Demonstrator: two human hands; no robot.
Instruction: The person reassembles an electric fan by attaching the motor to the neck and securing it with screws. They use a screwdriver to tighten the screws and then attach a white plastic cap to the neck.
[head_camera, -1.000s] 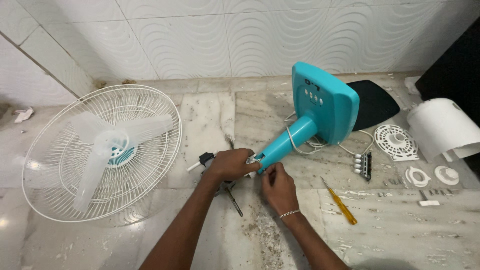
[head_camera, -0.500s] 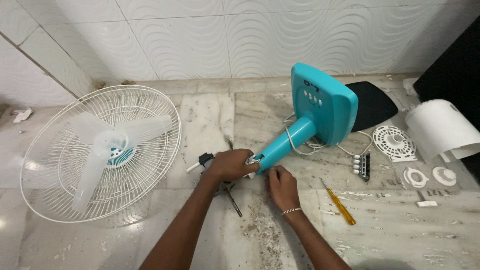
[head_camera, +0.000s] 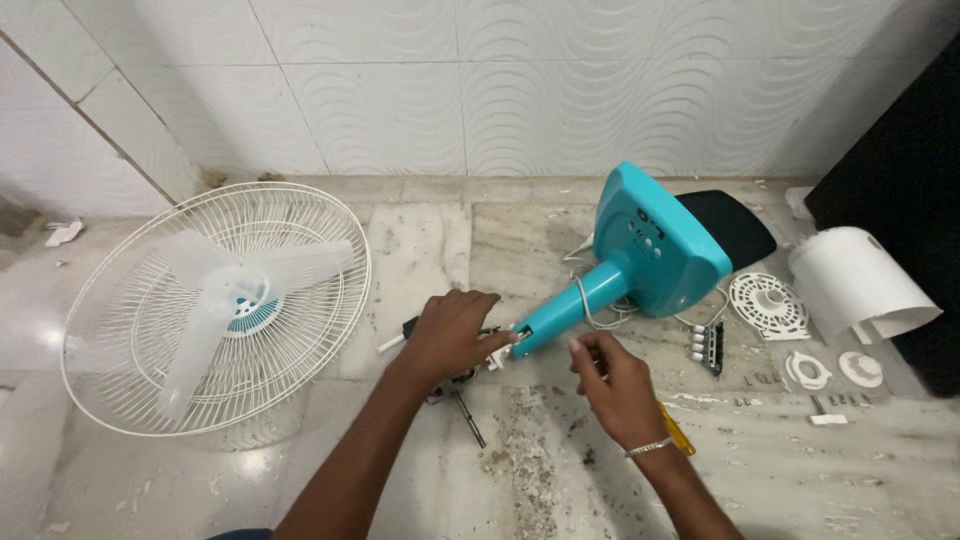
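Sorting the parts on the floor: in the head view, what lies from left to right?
White fan grille with blades → left hand → right hand → teal fan base → round white vented cover → curved white housing.

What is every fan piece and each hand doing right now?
Left hand: gripping small parts at the neck's end.
Right hand: lifted beside the neck, fingers curled.
Teal fan base: tipped on its side.
Fan grille: lying flat, blade inside.
Yellow screwdriver: on floor, partly hidden.

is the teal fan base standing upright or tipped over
Tipped over. The teal fan base lies on the marble floor with its neck running sideways toward the left hand, not pointing up.
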